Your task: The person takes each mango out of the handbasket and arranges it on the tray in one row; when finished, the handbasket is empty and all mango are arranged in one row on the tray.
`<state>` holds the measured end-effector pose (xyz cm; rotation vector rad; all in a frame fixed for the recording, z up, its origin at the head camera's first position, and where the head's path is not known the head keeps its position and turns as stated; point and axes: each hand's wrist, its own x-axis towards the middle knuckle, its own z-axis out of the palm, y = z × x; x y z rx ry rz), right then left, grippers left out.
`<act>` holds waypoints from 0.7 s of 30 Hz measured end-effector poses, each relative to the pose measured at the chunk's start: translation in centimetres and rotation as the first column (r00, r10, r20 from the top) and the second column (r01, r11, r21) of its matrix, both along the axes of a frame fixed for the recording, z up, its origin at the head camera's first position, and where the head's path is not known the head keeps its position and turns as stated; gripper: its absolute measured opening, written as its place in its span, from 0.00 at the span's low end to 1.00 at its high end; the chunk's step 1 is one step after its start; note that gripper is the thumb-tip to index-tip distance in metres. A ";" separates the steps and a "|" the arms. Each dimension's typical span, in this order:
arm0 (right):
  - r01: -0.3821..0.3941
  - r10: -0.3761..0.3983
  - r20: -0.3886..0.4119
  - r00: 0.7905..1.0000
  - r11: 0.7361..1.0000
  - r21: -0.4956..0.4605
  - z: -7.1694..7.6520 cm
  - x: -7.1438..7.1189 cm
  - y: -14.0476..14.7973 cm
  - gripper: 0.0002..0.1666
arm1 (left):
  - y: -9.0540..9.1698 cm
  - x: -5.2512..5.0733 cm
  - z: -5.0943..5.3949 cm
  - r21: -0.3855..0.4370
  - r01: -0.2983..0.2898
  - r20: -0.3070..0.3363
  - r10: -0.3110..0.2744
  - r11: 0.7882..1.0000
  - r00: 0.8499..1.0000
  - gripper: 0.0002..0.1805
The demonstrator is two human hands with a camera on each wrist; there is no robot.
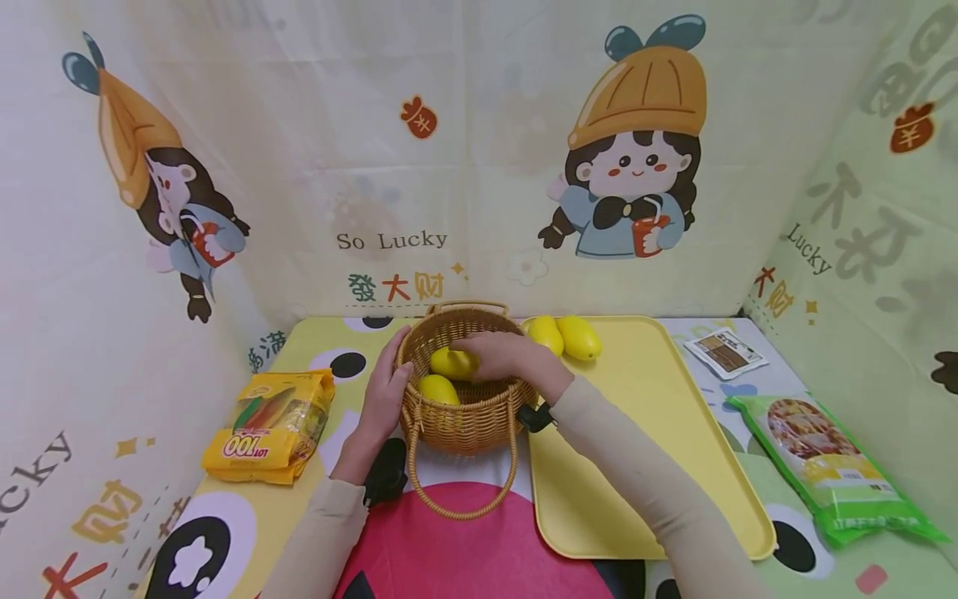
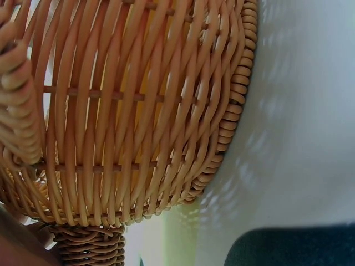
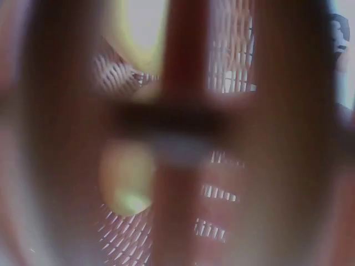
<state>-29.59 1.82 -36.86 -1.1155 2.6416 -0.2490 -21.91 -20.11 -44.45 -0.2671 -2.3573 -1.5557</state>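
A round wicker basket (image 1: 467,424) stands mid-table, its near handle folded down to the front. My left hand (image 1: 385,391) holds the basket's left side at the rim; in the left wrist view, the basket's woven wall (image 2: 127,111) fills much of the frame. My right hand (image 1: 497,356) reaches inside and grips a yellow mango (image 1: 452,363), with part of the fruit covered by the hand. Nearer the front, another mango (image 1: 437,389) lies in the basket. The right wrist view is blurred by something close, but a yellow fruit (image 3: 127,183) shows against the weave.
Two more mangoes (image 1: 563,336) lie at the back-left corner of a yellow tray (image 1: 636,499). An orange snack packet (image 1: 271,426) is on the left. On the right are a green food bag (image 1: 831,466) and a small white-and-brown packet (image 1: 726,353). Printed cloth walls surround the table.
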 end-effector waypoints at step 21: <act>-0.051 0.050 0.013 0.999 0.998 0.046 -0.2 0.1 -0.2 0.39 | 0.2 0.1 0.1 0.004 -0.006 -0.001 0.006 1.000 1.000 0.31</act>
